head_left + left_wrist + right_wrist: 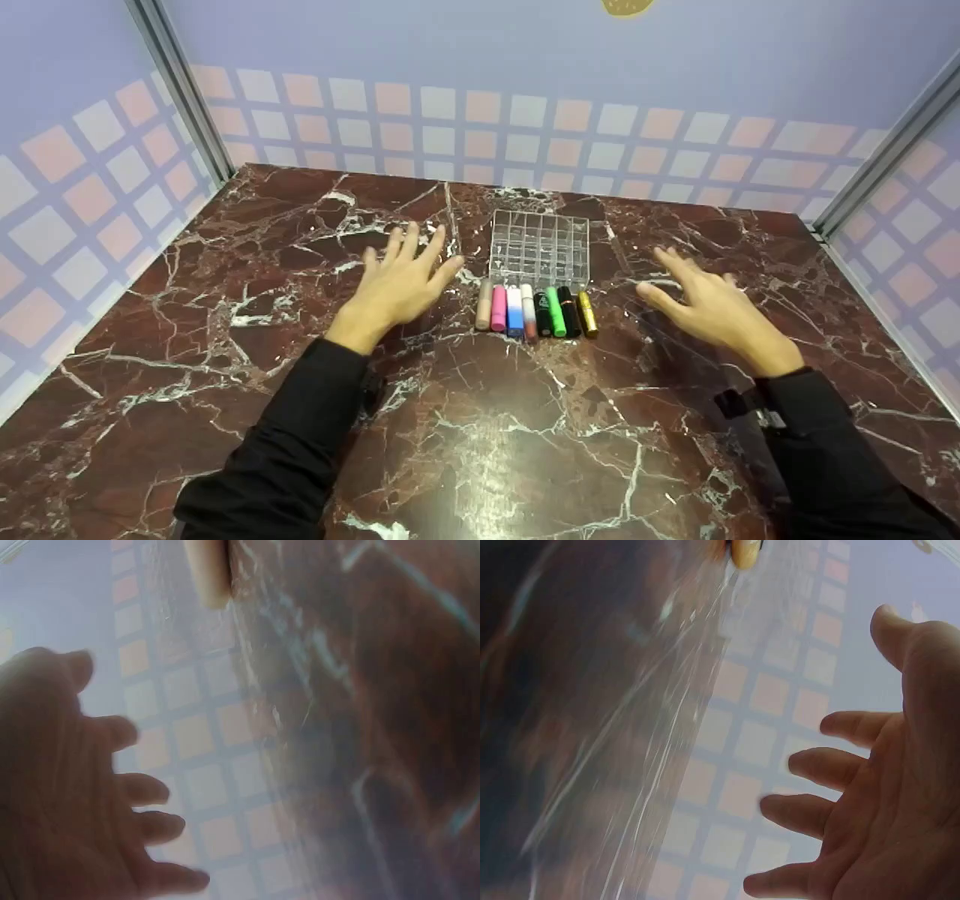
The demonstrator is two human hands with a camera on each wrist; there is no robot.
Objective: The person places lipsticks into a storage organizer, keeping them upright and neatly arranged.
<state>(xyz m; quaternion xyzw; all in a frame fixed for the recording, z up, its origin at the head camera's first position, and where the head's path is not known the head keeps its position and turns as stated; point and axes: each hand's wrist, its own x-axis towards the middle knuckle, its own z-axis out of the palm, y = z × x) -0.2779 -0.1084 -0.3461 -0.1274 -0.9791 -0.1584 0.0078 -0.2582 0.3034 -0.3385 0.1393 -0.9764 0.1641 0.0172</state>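
My left hand [401,289] hovers over the table left of a row of cosmetic tubes, its fingers spread and holding nothing. On the other side, my right hand [705,304] is likewise spread and bare, right of the row. The slim tubes lie side by side: a beige one [484,304] nearest the left hand, then pink [499,307], blue-and-white [514,311], white-and-red, black, green [556,311] and black again. A gold tube [588,313] ends the row nearest the right hand. Directly behind them sits a clear plastic organizer [540,251] divided into small square compartments.
The dark red marble-patterned table [187,420] has white veins. Lilac walls [450,52] with pink and white squares enclose its back and sides, with metal posts [184,90] at the corners.
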